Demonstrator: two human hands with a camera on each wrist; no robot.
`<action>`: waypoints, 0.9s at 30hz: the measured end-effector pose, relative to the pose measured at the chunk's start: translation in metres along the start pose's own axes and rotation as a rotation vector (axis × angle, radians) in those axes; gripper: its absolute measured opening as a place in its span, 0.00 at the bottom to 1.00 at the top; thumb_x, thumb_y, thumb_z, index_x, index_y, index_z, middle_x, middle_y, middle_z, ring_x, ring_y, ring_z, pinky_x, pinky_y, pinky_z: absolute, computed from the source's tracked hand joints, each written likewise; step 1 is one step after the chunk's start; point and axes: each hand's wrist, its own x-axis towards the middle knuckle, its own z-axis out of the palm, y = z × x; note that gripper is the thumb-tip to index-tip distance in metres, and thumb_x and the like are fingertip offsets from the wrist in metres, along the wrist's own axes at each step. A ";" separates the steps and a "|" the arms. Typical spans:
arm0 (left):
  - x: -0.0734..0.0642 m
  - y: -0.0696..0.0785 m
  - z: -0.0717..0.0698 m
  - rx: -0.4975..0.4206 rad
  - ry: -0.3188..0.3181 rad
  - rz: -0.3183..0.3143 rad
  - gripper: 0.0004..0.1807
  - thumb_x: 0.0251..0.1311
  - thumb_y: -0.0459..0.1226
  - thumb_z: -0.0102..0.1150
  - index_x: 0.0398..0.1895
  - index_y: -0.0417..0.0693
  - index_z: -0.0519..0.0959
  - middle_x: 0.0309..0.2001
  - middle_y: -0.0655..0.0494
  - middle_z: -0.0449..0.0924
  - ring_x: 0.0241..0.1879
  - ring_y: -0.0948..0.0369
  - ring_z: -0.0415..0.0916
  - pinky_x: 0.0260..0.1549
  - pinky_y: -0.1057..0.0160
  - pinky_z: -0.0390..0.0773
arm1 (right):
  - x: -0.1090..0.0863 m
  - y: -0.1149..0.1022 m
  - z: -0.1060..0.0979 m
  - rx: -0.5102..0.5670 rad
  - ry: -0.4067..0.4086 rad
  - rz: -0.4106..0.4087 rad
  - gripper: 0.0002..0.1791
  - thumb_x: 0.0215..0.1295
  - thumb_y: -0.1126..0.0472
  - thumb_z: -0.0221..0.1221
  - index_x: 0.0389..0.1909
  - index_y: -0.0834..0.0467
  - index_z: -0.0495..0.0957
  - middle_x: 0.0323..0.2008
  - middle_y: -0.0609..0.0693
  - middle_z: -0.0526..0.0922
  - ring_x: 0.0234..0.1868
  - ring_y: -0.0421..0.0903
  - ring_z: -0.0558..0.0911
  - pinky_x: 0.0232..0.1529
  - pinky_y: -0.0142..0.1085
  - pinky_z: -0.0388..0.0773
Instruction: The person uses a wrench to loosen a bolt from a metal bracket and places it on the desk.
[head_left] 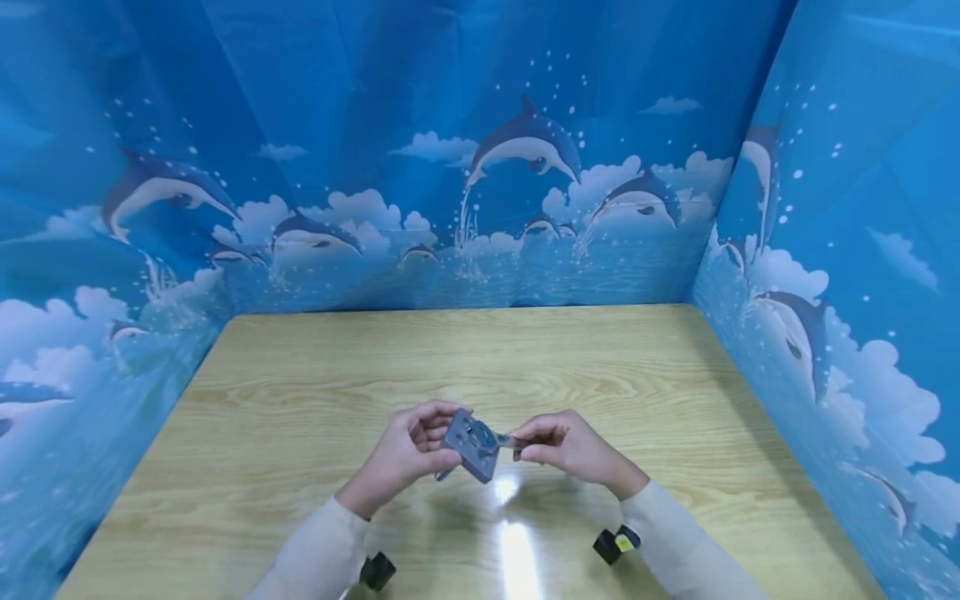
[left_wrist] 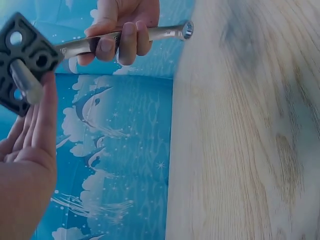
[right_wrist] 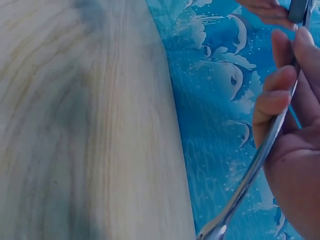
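Note:
Above the table, my left hand [head_left: 405,454] holds a grey square plate [head_left: 472,447] by its edge, thumb on the near side. The plate is tilted and has holes in it. A round-ended metal rod [left_wrist: 26,82] sticks out from its other face in the left wrist view. My right hand [head_left: 576,452] grips a shiny metal wrench [left_wrist: 167,32] around its shank. One end of the wrench meets the plate; whether it sits on a nut there cannot be made out. Its ringed free end points away from the plate. In the right wrist view, the wrench shank [right_wrist: 250,172] runs below the fingers.
A light wood-grain table [head_left: 315,375] lies under both hands. Blue cloth walls [head_left: 360,125] with dolphins and clouds stand at the back and sides. Small black devices [head_left: 377,572] sit at both wrists. A bright glare shows on the table near the front.

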 end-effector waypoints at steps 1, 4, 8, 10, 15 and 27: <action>0.000 -0.001 -0.001 -0.020 -0.032 -0.002 0.36 0.50 0.37 0.71 0.59 0.26 0.67 0.49 0.41 0.79 0.45 0.57 0.81 0.49 0.61 0.82 | 0.001 0.000 -0.001 0.003 -0.011 -0.004 0.12 0.63 0.69 0.59 0.45 0.71 0.79 0.37 0.62 0.85 0.37 0.47 0.85 0.39 0.40 0.86; 0.001 -0.002 -0.002 -0.066 -0.101 -0.016 0.37 0.52 0.40 0.70 0.59 0.26 0.66 0.48 0.45 0.80 0.45 0.58 0.81 0.48 0.62 0.83 | 0.001 -0.001 -0.004 0.014 -0.040 -0.011 0.12 0.63 0.69 0.59 0.45 0.71 0.79 0.38 0.66 0.84 0.37 0.43 0.85 0.40 0.37 0.86; 0.002 -0.004 -0.003 -0.100 -0.142 -0.011 0.38 0.53 0.42 0.70 0.59 0.25 0.66 0.48 0.48 0.81 0.45 0.59 0.81 0.47 0.63 0.83 | 0.002 -0.002 -0.006 0.035 -0.056 -0.003 0.13 0.64 0.68 0.59 0.46 0.71 0.79 0.40 0.69 0.82 0.38 0.42 0.85 0.40 0.36 0.86; 0.003 -0.005 -0.004 -0.102 -0.142 -0.010 0.38 0.53 0.41 0.69 0.60 0.25 0.65 0.48 0.48 0.80 0.44 0.59 0.81 0.46 0.63 0.83 | 0.002 -0.002 -0.007 0.033 -0.057 0.000 0.13 0.64 0.67 0.59 0.46 0.71 0.79 0.40 0.70 0.82 0.38 0.44 0.85 0.40 0.36 0.86; 0.004 -0.003 -0.005 -0.055 -0.063 -0.035 0.37 0.51 0.36 0.70 0.61 0.27 0.64 0.52 0.42 0.77 0.47 0.58 0.80 0.50 0.62 0.82 | 0.001 0.000 -0.008 -0.026 -0.020 -0.005 0.12 0.64 0.68 0.59 0.46 0.70 0.79 0.38 0.65 0.84 0.37 0.51 0.85 0.40 0.37 0.86; 0.009 -0.015 0.004 0.214 0.412 0.031 0.39 0.35 0.30 0.78 0.56 0.41 0.70 0.58 0.47 0.75 0.54 0.53 0.76 0.55 0.67 0.77 | -0.007 0.007 -0.001 -0.035 0.283 0.079 0.14 0.64 0.66 0.60 0.49 0.68 0.78 0.39 0.64 0.84 0.36 0.39 0.83 0.35 0.34 0.85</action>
